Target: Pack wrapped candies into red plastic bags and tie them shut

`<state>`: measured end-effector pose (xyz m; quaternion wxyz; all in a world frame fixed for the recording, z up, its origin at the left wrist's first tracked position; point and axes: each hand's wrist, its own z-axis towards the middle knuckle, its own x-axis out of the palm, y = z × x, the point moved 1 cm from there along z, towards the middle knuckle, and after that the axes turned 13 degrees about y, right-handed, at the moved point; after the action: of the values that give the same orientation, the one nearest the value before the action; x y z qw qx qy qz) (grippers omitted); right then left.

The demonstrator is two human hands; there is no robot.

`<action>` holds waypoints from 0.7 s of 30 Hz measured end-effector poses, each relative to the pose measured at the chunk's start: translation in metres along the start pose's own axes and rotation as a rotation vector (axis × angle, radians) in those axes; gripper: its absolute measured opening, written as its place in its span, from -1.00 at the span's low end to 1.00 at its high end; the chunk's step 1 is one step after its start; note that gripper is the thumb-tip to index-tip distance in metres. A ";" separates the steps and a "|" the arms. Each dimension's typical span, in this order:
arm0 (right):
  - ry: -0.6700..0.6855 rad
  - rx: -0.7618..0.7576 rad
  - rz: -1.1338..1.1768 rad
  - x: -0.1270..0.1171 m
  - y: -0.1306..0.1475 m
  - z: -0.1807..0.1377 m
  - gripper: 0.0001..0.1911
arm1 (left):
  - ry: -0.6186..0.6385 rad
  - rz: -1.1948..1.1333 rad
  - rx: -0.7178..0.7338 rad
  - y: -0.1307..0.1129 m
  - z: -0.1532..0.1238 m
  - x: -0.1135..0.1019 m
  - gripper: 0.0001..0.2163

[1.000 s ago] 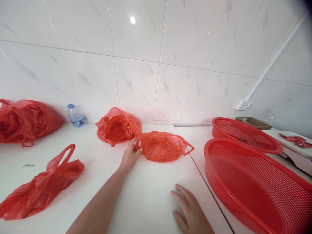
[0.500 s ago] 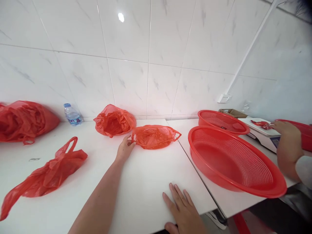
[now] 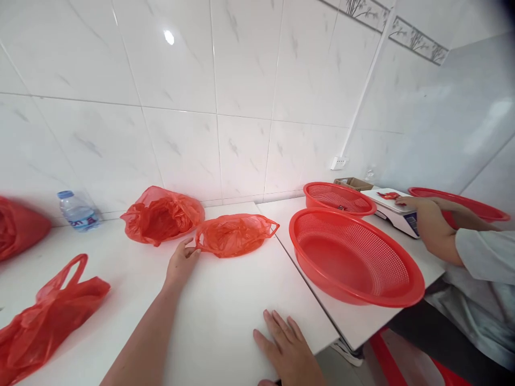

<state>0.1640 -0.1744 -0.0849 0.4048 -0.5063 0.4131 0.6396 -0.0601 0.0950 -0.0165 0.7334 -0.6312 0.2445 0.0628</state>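
My left hand (image 3: pixel 182 261) pinches the left handle of a thin red plastic bag (image 3: pixel 235 236), which lies with its mouth spread on the white table (image 3: pixel 225 311). The bag's other handle loops out to the right. My right hand (image 3: pixel 286 346) rests flat near the table's front edge, fingers apart, holding nothing. Just behind my left hand stands a fuller red bag (image 3: pixel 163 217) with crumpled red plastic inside. A limp red bag (image 3: pixel 56 316) lies at the left with its handle up.
A water bottle (image 3: pixel 78 212) leans by the wall, beside a bulging red bag (image 3: pixel 18 230). To the right stand a large red basket (image 3: pixel 354 262), a smaller red basket (image 3: pixel 340 198) and a scale (image 3: pixel 396 212). A co-worker's hand (image 3: pixel 414 202) reaches to red packets on it.
The view has turned to the right, so more of the co-worker shows. My left hand stays on the bag's handle, and my right hand stays flat. The co-worker's second arm now shows.
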 end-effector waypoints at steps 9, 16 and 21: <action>-0.003 0.344 0.550 -0.084 -0.036 0.009 -0.34 | 0.039 -0.045 -0.034 0.005 0.007 -0.002 -0.46; -0.090 0.495 0.554 -0.095 -0.067 0.017 -0.34 | 0.039 -0.015 -0.077 0.001 0.005 -0.004 -0.48; -0.139 0.551 0.384 -0.080 -0.070 -0.005 -0.30 | 0.030 -0.023 -0.120 -0.008 0.002 -0.005 -0.49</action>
<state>0.2438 -0.1636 -0.0157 0.4258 -0.2461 0.6297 0.6014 -0.0607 0.0969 -0.0067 0.6912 -0.6776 0.2441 0.0592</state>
